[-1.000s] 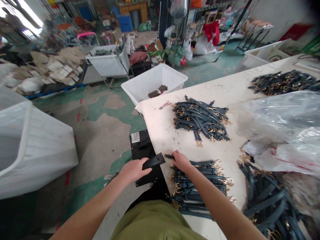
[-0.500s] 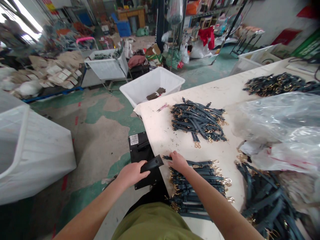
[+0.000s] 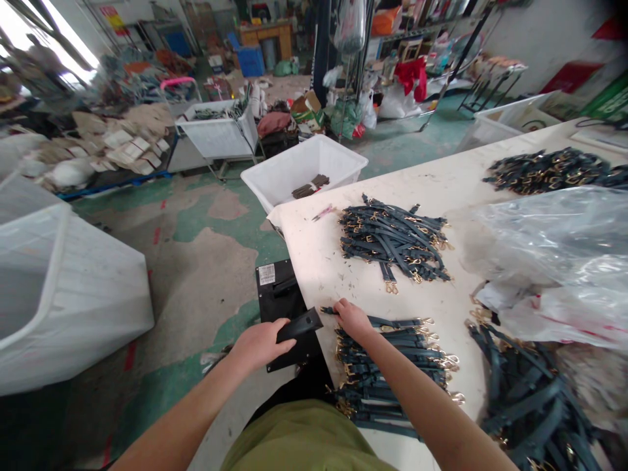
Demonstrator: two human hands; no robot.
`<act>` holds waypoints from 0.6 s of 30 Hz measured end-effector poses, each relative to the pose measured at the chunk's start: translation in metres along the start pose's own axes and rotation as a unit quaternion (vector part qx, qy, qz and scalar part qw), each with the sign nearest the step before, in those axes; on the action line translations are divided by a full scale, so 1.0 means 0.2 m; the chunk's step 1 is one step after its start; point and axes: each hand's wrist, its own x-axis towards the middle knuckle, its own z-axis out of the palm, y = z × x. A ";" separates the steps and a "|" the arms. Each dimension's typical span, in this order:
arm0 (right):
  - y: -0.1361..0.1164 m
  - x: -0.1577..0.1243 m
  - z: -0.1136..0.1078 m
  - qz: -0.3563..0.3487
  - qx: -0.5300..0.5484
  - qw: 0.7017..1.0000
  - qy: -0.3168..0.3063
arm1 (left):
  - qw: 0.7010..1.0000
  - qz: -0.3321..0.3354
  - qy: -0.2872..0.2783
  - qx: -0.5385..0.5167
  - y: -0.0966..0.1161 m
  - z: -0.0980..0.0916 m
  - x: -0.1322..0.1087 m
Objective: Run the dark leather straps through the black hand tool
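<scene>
My left hand is wrapped around a black flat-sided bar-like tool with a small round mark near its end; its exact kind I cannot make out. This tool points right, just off the table's left edge. Pinched in my right hand is the left end of a dark blue strap, which lies on the table. Below that hand, a row of dark blue straps with gold snap hooks lies side by side, partly hidden by my right forearm.
Further up the white table is a heap of straps, with pink-handled scissors beside it. Clear plastic sheeting and another strap pile cover the right side. A white bin borders the far edge; a large bin stands left.
The whole view has shifted slightly right and down. My hands hold the same tool and strap in nearly the same places.
</scene>
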 end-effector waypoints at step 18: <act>0.05 0.01 0.04 0.086 0.134 0.986 0.040 | 1.000 -0.009 0.001 -0.007 0.00 -0.01 0.00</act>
